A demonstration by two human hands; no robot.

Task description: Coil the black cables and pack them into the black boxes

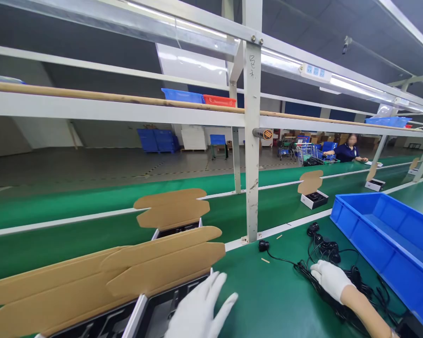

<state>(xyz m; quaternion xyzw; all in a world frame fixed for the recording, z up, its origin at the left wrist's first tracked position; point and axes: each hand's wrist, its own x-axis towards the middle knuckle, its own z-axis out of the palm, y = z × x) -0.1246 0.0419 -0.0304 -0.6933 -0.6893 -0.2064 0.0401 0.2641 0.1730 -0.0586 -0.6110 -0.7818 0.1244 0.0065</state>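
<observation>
My left hand (200,310), in a white glove, lies with fingers spread over the near corner of an open cardboard box (155,267) that has a black insert inside. To the right, my right hand (329,278), also in a white glove, rests curled on a pile of black cables with small black plugs (324,246) on the green bench. Whether it grips a cable is hidden by the glove.
A large blue bin (384,234) stands at the right. More open boxes ride the green conveyor (91,234): one ahead (174,213), another farther off (312,192). A white frame post (252,141) rises in front. A person in dark blue sits far down the line (348,151).
</observation>
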